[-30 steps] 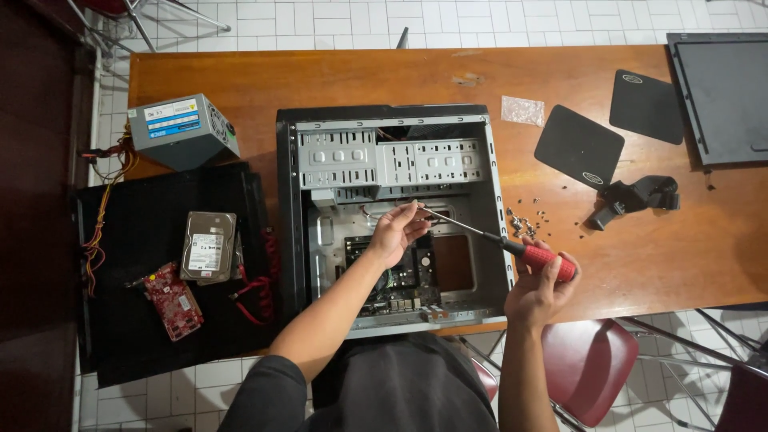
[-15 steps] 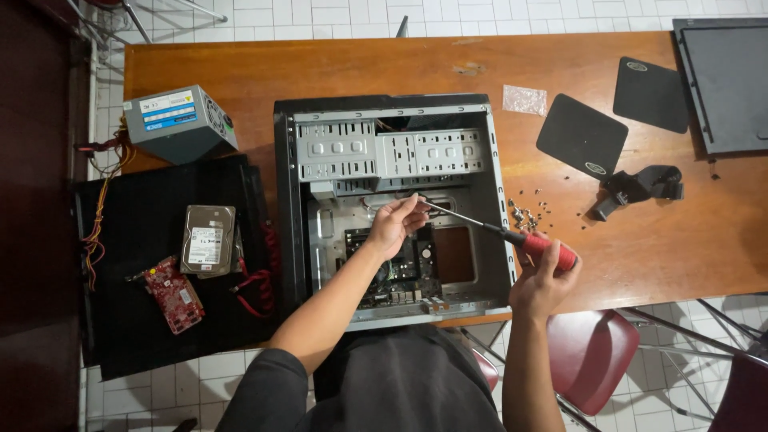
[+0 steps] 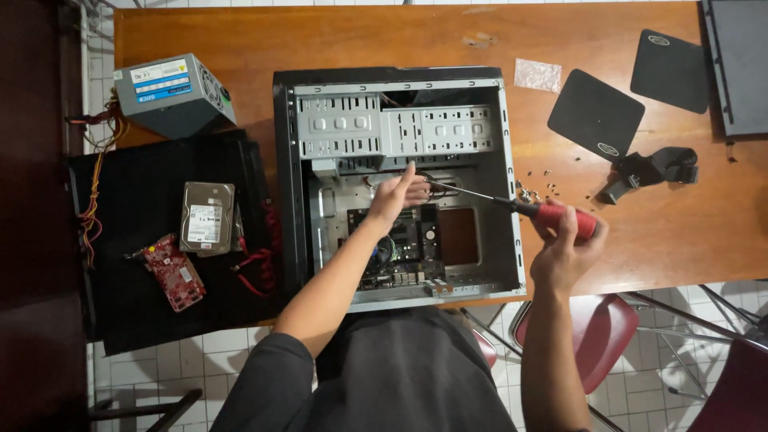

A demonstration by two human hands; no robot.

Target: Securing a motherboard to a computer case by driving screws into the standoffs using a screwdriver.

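- On the wooden surface (image 3: pixel 336 40) below me, an open computer case (image 3: pixel 400 180) lies on its side, so its inside faces up and can be reached from above.
- My left hand (image 3: pixel 398 194) reaches into the case, fingers loosely curled around the tip of the screwdriver (image 3: pixel 512 206), apparently steadying it near the drive cage.
- My right hand (image 3: pixel 564 248) is closed around the screwdriver's red handle, just beyond the case's right edge; the long shaft slants down and left into the case.
- Beneath the hands, the circuit board (image 3: pixel 400 248) sits flat on the case floor.
- Loose screws (image 3: pixel 536 192) lie scattered just right of the case, close to the right hand.
- Left of the case, a hard drive (image 3: pixel 206 218) and a red card (image 3: pixel 172 272) rest on a black panel (image 3: pixel 144 304), with a grey power supply (image 3: pixel 172 92) behind them, all out of the way.
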